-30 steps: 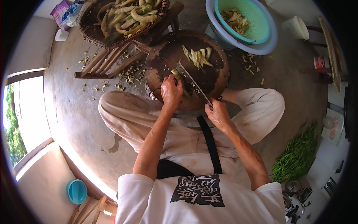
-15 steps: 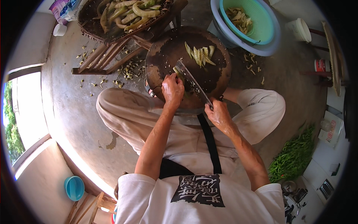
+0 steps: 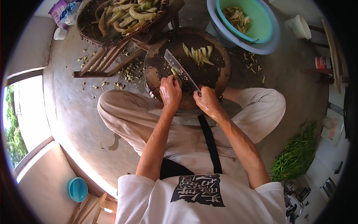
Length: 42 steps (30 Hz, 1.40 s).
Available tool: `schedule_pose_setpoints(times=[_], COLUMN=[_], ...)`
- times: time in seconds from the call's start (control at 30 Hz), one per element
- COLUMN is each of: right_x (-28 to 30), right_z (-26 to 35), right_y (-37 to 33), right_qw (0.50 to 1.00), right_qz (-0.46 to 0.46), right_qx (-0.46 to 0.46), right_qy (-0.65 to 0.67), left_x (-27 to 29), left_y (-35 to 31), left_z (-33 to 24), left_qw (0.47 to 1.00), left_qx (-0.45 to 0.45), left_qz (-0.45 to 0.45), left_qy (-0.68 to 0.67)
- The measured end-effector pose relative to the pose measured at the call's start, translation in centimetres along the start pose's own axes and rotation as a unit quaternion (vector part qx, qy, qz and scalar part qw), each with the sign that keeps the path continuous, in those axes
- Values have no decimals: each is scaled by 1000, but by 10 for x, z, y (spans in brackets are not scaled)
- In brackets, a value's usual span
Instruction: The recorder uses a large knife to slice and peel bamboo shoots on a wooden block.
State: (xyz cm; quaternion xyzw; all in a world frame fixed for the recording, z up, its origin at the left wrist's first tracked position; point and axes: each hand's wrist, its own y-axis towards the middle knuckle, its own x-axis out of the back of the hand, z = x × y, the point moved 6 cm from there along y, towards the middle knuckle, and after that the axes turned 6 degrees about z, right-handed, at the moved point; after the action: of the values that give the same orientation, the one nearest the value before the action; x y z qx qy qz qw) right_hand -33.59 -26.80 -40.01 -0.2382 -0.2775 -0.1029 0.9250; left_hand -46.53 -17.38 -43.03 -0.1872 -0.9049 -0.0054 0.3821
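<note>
My left hand (image 3: 170, 92) is closed on a pale green pepper (image 3: 176, 75), whose tip sticks out past the fingers over a round, dark wooden chopping block (image 3: 154, 59). Gripped by its handle in my right hand (image 3: 207, 100), a knife (image 3: 182, 70) points up and to the left across the block. Its blade passes just beyond the pepper's tip; whether the two touch I cannot tell. Several cut pepper strips (image 3: 199, 55) lie in a loose fan on the block's far right part. Small pale seeds are scattered around the blade.
Beyond the block, a wicker basket (image 3: 86, 34) of pale peppers rests on a wooden chair (image 3: 93, 67). At the far right, a green colander (image 3: 263, 24) with cut pieces sits in a blue basin (image 3: 274, 39). Trimmings litter the floor. Green peppers (image 3: 294, 155) are heaped at right.
The knife and my right hand have shifted left and slightly away from me, the blade now reaching past the pepper's tip. My left hand has moved slightly left, still holding the pepper.
</note>
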Motion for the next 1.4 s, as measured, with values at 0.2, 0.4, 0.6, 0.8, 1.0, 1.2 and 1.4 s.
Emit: schedule_pose_setpoints(times=[0.2, 0.4, 0.6, 0.8, 1.0, 1.2, 1.4], right_x=[3, 18, 22, 6, -14, -1, 33], right_z=[0, -9, 9, 1, 15, 3, -12], right_y=[-5, -27, -55, -52, -13, -6, -17], right_qw=[1000, 1000, 999, 996, 997, 999, 998], right_qz=[11, -11, 38, 43, 22, 35, -54], right_qx=[-9, 0, -12, -24, -7, -7, -30], right_qy=[-2, -10, -17, -67, -71, -1, -22], left_x=[5, 2, -3, -6, -1, 19, 9], left_y=[-25, -16, -12, -13, -15, -23, 2], left_z=[-11, 4, 14, 17, 16, -1, -8], left_qw=[995, 1000, 996, 996, 998, 989, 983], left_qx=[-40, -2, 46, 59, 32, 45, 10], left_qz=[13, 18, 73, 62, 47, 129, 83], left_qy=[91, 17, 10, 1, 20, -60, -163])
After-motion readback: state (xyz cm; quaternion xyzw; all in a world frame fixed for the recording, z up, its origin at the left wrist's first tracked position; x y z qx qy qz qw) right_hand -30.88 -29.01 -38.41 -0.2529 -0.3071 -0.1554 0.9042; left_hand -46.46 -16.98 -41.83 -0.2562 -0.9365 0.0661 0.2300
